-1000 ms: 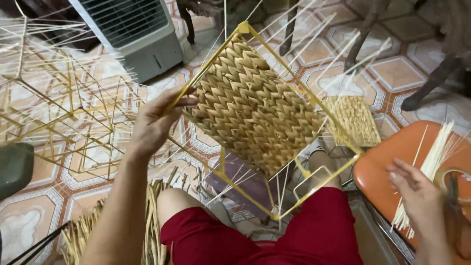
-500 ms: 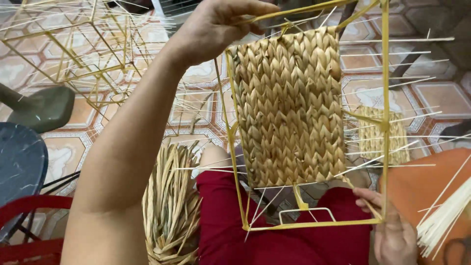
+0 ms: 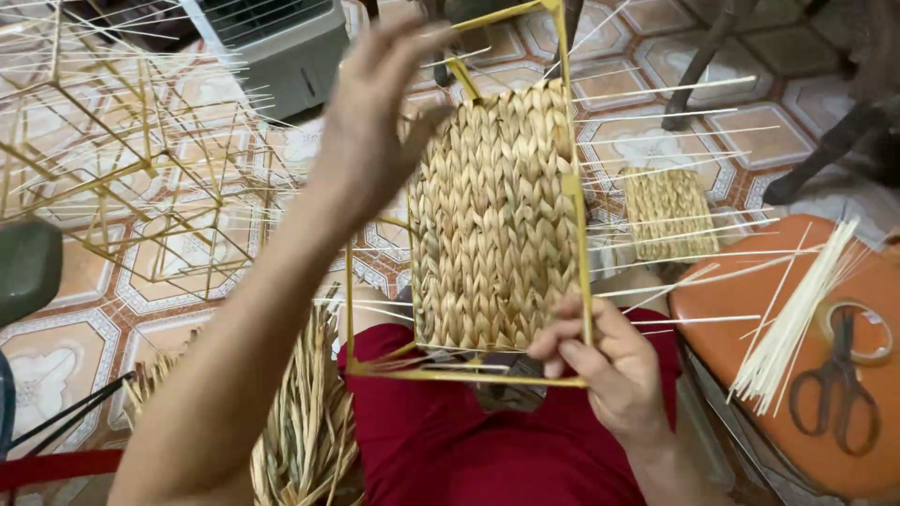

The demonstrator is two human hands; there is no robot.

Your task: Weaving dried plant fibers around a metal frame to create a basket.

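Head view, looking down over the person's lap. A half-woven basket of tan straw braid on a yellow wire frame is held upright above red shorts. The right hand pinches the frame's lower right corner, its grip closed on the wire. The left hand is raised at the basket's upper left, fingers spread and its grip open; whether it touches the frame cannot be told. Thin pale sticks jut out sideways from the weave.

To the right, an orange stool seat carries a loose bundle of white sticks, black scissors and a ring of tape. A smaller woven piece lies on the floor beyond it. A heap of dried straw strands sits beside the left thigh. Empty yellow wire frames are stacked at the left, and a grey cooling unit stands behind them. The floor is patterned tile in cream and rust.

Compared with half a second earlier, the left hand has let go of the frame's top edge and opened, while the right hand has moved up to grasp the lower corner.
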